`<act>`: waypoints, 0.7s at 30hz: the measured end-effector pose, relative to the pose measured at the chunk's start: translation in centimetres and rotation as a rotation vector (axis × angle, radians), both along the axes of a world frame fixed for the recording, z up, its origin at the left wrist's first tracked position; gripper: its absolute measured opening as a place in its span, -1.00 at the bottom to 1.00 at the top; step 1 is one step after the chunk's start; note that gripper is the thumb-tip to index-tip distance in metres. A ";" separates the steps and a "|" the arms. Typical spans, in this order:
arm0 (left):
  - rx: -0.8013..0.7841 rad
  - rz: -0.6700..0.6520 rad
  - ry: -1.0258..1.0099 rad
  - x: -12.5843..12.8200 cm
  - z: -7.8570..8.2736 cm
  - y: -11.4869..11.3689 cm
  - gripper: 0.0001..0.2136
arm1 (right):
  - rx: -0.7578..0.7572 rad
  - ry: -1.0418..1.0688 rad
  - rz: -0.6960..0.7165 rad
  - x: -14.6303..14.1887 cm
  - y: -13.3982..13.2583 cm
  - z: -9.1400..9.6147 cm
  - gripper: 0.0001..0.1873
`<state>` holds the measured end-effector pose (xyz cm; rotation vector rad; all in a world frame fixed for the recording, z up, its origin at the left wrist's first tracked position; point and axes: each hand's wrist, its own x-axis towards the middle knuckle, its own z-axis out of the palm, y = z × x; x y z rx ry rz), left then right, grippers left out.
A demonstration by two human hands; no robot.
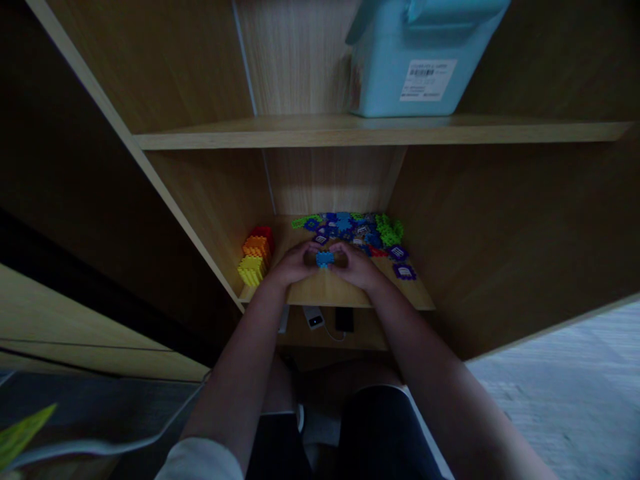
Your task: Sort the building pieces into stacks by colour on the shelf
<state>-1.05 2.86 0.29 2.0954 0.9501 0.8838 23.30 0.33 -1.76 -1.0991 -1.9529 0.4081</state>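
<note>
Two bare hands, left [297, 263] and right [354, 267], meet over the middle shelf board [320, 293], fingers and thumbs curved inward. One blue toothed piece [325, 259], held between them at its opposite edges; whether it is a single piece or a stack cannot be told. Three stacks at the left side: yellow [253, 270] in front, orange [257, 247] behind it, red [265, 233] rearmost. One mixed heap [344, 222], mostly blue and purple, behind the hands; a green cluster [390, 231] at its right end. One purple piece [404, 271], lying flat near the right wall. One light-blue bin [385, 73], labelled, on the upper shelf [300, 133].
</note>
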 end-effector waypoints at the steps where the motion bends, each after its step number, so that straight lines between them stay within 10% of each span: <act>1: 0.004 0.006 0.005 0.0 0.0 0.0 -0.45 | -0.002 0.000 0.001 0.0 0.0 0.0 -0.59; 11: 0.040 0.043 0.047 -0.1 0.0 0.0 -0.43 | 0.027 0.028 -0.023 -0.1 -0.1 0.1 -0.64; 21: 0.027 0.062 0.029 -0.3 -0.3 0.1 -0.38 | 0.077 0.178 -0.350 1.3 0.7 0.3 -0.83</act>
